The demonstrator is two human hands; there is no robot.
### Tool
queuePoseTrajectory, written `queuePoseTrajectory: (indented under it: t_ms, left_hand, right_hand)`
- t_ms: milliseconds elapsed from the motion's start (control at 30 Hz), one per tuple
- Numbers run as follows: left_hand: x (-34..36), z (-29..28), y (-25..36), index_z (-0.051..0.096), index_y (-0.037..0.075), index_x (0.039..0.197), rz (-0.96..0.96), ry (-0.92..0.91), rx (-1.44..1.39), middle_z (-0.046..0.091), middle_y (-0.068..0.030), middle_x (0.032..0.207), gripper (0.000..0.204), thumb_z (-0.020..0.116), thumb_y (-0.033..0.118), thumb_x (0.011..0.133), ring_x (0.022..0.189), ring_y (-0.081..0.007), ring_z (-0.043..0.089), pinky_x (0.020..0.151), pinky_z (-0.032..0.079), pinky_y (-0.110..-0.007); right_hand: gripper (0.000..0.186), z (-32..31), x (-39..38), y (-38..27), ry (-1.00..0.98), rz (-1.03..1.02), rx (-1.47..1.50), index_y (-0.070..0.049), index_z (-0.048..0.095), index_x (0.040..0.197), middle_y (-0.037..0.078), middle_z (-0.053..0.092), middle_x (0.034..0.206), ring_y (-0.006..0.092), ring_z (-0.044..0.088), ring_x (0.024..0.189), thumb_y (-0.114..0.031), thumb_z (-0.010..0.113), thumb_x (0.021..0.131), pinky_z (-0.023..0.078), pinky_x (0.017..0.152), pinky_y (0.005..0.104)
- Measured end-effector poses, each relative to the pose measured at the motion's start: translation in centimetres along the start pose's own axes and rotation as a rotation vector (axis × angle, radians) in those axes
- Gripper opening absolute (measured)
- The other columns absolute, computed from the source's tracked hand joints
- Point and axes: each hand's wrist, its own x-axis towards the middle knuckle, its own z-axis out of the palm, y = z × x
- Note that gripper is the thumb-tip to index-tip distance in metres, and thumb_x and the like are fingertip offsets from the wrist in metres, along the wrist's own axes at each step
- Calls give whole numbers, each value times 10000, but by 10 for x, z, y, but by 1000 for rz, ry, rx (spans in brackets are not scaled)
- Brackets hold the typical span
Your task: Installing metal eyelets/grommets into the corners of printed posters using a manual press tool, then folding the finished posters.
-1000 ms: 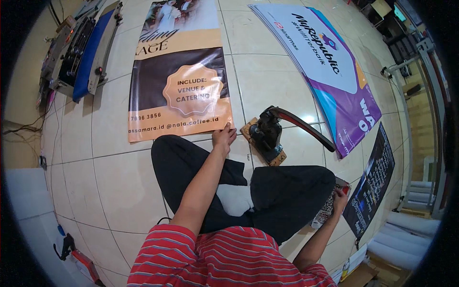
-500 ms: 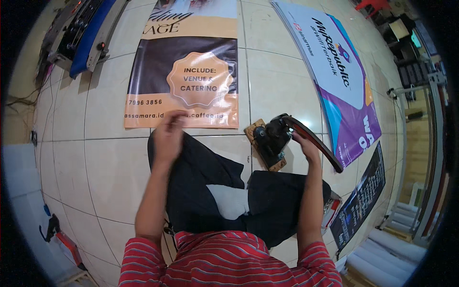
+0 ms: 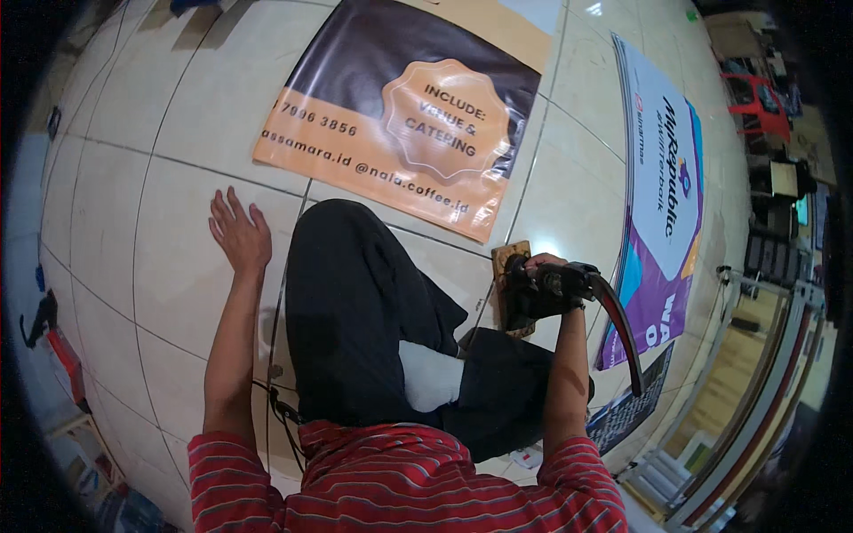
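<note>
Head view: compared with half a second ago, left hand (image 3: pixel 242 242) gone from near edge of orange-and-dark banner (image 3: pixel 355 133) to left of knee, over floor tiles (image 3: pixel 195 293), fingers spread; right hand (image 3: pixel 544 260) shifted from beside lever (image 3: pixel 619 330) to press body, mostly hidden, closure impossible to tell. Hands well apart. Hand press (image 3: pixel 569 282): black, lever long, curved toward near right, wooden base (image 3: pixel 518 325) just beside banner's near-right corner. Tight at right, lever overlapping white-and-purple banner (image 3: pixel 659 306) in view; open tiles at left.
</note>
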Motion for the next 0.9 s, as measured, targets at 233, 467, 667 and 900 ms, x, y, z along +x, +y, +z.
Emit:
queuePoseTrajectory:
  t_ms: [233,467,667,900]
  left_hand:
    - [6,2,-7,305,62,1352,-12,5,44,277,-165,1405,522,408,279,888,1320,-312,223,1057,167,-482]
    - [6,14,-17,389,41,1318,68,132,49,363,-186,1370,511,436,288,873,1275,-353,319,1031,232,-506]
    - [94,-54,44,598,-1,1017,26,-554,-583,617,-194,996,353,609,254,773,854,-291,615,741,497,-393]
    - [-55,-56,294,554,67,1137,1115,-497,-398,566,-163,1108,539,699,349,701,1005,-327,547,836,458,-390]
  right_hand:
    - [271,-19,-77,28,373,322,205,-29,588,1088,84,596,1055,188,541,967,-124,521,842,433,848,301]
    - [578,44,-103,-25,339,247,381,-35,402,1290,110,493,1251,241,466,1156,-51,614,753,365,967,360]
    - [597,28,-89,-64,516,134,280,-3,465,1223,168,585,1120,271,537,1083,-273,697,744,400,930,364]
    - [356,27,-102,-55,548,83,200,6,597,1026,156,650,897,258,616,870,-198,653,739,455,789,343]
